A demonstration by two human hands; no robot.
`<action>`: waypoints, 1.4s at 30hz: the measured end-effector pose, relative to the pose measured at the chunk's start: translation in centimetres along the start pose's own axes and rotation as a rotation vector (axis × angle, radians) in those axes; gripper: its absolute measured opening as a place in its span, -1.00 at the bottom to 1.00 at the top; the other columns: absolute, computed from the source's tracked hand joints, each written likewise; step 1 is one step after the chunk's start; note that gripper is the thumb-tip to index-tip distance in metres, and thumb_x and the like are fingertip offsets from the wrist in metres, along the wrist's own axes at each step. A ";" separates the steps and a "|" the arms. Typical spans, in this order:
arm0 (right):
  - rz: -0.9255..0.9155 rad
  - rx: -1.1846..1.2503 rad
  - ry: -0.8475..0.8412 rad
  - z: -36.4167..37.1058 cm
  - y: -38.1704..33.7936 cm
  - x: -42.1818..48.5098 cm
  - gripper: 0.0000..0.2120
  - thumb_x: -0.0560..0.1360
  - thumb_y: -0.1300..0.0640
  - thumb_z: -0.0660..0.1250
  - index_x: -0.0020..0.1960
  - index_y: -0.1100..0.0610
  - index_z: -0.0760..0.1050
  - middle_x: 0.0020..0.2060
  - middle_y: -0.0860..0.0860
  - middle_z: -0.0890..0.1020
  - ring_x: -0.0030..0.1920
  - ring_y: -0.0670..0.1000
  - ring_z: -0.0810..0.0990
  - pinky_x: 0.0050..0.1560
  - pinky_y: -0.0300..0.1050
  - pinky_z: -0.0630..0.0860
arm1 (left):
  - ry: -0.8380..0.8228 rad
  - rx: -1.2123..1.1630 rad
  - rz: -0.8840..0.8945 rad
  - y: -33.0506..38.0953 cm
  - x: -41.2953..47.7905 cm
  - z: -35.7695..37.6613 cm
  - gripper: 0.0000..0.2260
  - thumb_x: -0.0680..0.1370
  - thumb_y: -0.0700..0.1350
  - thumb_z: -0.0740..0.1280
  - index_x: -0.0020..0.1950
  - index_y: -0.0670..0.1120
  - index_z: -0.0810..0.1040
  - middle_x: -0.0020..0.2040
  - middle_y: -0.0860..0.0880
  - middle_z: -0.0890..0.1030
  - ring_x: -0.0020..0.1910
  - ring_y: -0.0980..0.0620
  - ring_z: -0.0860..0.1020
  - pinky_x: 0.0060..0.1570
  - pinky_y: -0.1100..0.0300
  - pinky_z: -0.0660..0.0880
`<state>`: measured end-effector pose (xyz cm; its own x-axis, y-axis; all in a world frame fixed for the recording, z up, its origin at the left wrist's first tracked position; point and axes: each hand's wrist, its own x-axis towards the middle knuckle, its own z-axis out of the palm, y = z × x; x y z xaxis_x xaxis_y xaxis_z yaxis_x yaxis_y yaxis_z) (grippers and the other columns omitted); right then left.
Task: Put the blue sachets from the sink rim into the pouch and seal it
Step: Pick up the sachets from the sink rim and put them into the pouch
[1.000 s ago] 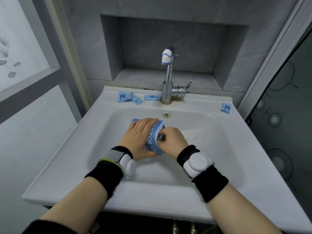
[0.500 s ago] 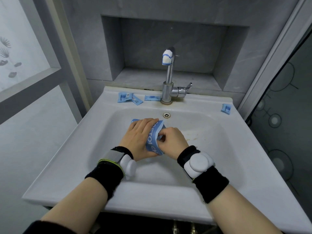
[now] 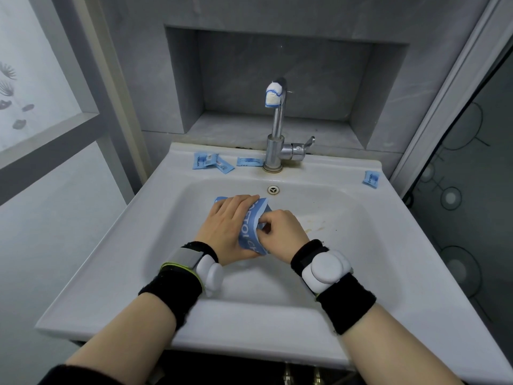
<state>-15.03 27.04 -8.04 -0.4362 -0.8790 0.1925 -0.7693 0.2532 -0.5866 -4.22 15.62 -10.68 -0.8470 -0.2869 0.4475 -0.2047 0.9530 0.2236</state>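
Nothing is shifting since a second ago: we are still holding the pouch [image 3: 251, 229] over the sink [image 3: 388, 245] basin. Our left hand [image 3: 227, 226] is wrapping around its left side, and our right hand [image 3: 280, 232] is pinching its right edge. Four sachets [image 3: 204, 160] are lying on the back rim, well apart from our hands.
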 end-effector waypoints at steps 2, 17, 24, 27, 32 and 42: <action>-0.005 0.017 -0.005 -0.1 0.0 0.0 -0.80 0.43 0.22 0.33 -0.35 0.06 0.48 -0.46 0.02 0.52 -0.41 0.06 0.45 -0.34 -0.13 0.38 | -0.004 -0.003 -0.007 0.0 0.0 0.0 -0.05 0.21 0.38 0.44 0.46 -0.06 0.25 0.34 -0.02 0.41 0.33 -0.02 0.35 0.34 0.10 0.18; -0.005 -0.001 -0.025 0.1 0.1 0.0 -0.53 0.43 0.24 0.31 -0.51 -0.11 0.22 -0.57 -0.14 0.34 -0.51 -0.10 0.28 -0.46 -0.23 0.18 | -0.013 -0.005 0.011 0.1 0.0 -0.1 -0.06 0.22 0.34 0.47 0.46 -0.09 0.27 0.35 -0.03 0.41 0.34 -0.04 0.36 0.36 0.02 0.25; -0.020 -0.023 -0.035 0.1 0.2 0.0 -0.54 0.46 0.23 0.28 -0.49 -0.10 0.19 -0.56 -0.14 0.31 -0.51 -0.11 0.27 -0.45 -0.23 0.14 | -0.004 -0.010 0.026 0.2 0.0 -0.2 -0.06 0.21 0.32 0.50 0.44 -0.09 0.29 0.33 -0.05 0.43 0.32 -0.05 0.39 0.34 0.02 0.26; -0.013 -0.047 -0.054 0.1 0.2 0.0 -0.55 0.48 0.22 0.27 -0.47 -0.09 0.18 -0.54 -0.14 0.31 -0.50 -0.11 0.27 -0.45 -0.24 0.14 | -0.011 -0.003 0.024 0.1 0.0 -0.1 -0.06 0.21 0.33 0.48 0.45 -0.08 0.28 0.34 -0.04 0.42 0.32 -0.04 0.38 0.34 0.04 0.25; -0.008 -0.055 -0.073 0.0 0.2 0.0 -0.57 0.51 0.21 0.25 -0.45 -0.08 0.18 -0.52 -0.13 0.32 -0.49 -0.11 0.27 -0.44 -0.24 0.15 | -0.011 0.013 0.018 0.1 0.0 0.0 -0.06 0.21 0.35 0.46 0.45 -0.08 0.28 0.34 -0.03 0.42 0.33 -0.03 0.37 0.34 0.07 0.22; -0.025 0.128 0.033 0.0 0.3 -0.1 -0.88 0.47 0.17 0.30 -0.18 0.13 0.60 -0.31 0.07 0.66 -0.29 0.08 0.58 -0.21 0.02 0.56 | 0.013 0.019 -0.021 0.0 -0.1 -0.1 -0.08 0.24 0.38 0.42 0.45 -0.07 0.27 0.34 -0.02 0.43 0.34 -0.03 0.36 0.34 0.03 0.24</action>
<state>-15.25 27.20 -8.20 -0.4345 -0.8700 0.2329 -0.7149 0.1759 -0.6767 -4.15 15.65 -10.65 -0.8360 -0.3078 0.4543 -0.2317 0.9485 0.2162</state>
